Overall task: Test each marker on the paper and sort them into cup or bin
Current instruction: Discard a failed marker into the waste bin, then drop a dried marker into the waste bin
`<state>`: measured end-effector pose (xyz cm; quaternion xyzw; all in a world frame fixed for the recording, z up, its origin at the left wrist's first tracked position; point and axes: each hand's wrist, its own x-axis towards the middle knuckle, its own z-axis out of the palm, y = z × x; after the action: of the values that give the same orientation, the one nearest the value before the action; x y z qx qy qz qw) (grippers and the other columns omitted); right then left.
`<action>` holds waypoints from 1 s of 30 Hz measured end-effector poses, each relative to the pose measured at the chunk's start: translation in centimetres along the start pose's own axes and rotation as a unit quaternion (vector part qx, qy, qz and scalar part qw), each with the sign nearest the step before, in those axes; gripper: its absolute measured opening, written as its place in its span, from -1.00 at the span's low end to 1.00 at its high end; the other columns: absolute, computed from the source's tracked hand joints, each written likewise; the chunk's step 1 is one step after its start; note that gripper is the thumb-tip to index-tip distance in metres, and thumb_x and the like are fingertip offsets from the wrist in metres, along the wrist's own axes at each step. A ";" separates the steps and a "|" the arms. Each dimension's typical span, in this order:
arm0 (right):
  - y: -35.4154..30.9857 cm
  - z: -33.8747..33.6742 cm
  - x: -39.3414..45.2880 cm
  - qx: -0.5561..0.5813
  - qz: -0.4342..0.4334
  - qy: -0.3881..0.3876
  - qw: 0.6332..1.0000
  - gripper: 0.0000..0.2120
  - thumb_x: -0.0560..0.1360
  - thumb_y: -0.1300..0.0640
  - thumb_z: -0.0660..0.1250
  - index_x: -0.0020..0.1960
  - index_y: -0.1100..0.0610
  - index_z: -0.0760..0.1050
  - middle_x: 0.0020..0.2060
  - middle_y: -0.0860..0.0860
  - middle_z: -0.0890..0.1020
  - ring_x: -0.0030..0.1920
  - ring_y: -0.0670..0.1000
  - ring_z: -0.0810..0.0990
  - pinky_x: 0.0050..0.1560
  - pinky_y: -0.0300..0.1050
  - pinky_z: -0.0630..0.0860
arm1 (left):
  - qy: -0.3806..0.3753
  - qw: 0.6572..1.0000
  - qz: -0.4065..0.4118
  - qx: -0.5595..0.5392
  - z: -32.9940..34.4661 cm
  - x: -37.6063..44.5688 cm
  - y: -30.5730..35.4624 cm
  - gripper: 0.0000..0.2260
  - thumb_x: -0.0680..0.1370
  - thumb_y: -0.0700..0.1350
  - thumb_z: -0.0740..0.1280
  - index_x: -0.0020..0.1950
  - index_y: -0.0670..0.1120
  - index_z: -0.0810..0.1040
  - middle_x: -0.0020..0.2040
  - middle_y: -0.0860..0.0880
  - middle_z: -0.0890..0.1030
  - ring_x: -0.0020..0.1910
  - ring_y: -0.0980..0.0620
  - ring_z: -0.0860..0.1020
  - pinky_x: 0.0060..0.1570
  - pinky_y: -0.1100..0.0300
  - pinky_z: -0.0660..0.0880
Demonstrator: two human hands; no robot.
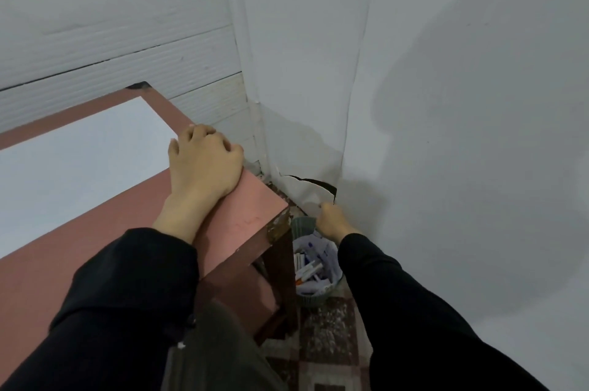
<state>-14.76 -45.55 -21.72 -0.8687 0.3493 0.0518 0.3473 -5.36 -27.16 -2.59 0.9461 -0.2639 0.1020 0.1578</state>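
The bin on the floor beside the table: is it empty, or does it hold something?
It holds something. Inside the bin, several markers lie on crumpled white paper. The right hand hangs above its far rim.

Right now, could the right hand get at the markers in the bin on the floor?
Probably yes. The right hand is over the bin's far rim, beside the table leg, and the markers lie uncovered in the open top. Only its own sleeve overlaps the bin.
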 end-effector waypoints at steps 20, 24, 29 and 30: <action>-22.8 -10.4 -9.9 0.134 -0.316 0.232 0.910 -0.79 0.60 0.22 0.14 0.05 0.17 0.56 -0.24 0.02 0.59 -0.24 0.00 0.57 -0.21 -0.11 0.53 | 0.211 0.958 -0.056 -0.186 -4.8 -2.1 -6.5 -0.82 0.58 -0.14 0.18 0.09 -0.08 0.55 0.11 0.00 0.59 0.12 -0.04 0.51 0.21 -0.06 0.39; -28.0 -7.4 -12.3 0.077 -0.379 0.210 0.898 -0.77 0.60 0.27 0.11 0.06 0.21 0.54 -0.19 0.08 0.62 -0.20 0.09 0.58 -0.19 0.02 0.55 | 0.235 0.956 -0.115 -0.133 -7.1 -4.0 -13.4 -0.82 0.57 -0.17 0.20 0.09 -0.11 0.56 0.09 -0.05 0.62 0.10 -0.10 0.53 0.19 -0.09 0.40; -32.7 -0.9 -14.3 0.002 -0.438 0.144 0.887 -0.67 0.59 0.31 0.10 0.28 0.19 0.49 0.12 0.09 0.60 0.11 0.09 0.55 0.02 -0.12 0.49 | 0.245 0.953 -0.174 -0.031 -10.3 -7.8 -21.7 -0.84 0.54 -0.20 0.24 0.06 -0.16 0.57 0.03 -0.14 0.62 0.02 -0.19 0.54 0.05 -0.07 0.43; -33.5 0.5 -14.5 -0.016 -0.447 0.131 0.885 -0.66 0.59 0.31 0.10 0.31 0.20 0.47 0.17 0.09 0.58 0.16 0.10 0.53 0.06 -0.13 0.46 | 0.238 0.953 -0.184 -0.008 -10.8 -8.6 -23.1 -0.84 0.54 -0.21 0.23 0.05 -0.17 0.57 0.02 -0.16 0.61 0.01 -0.20 0.53 0.01 -0.07 0.43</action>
<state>-4.07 -19.67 1.71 -0.9371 -0.0343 -0.2174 0.2711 -1.50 -0.55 -0.56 0.9251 -0.0404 0.2915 0.2402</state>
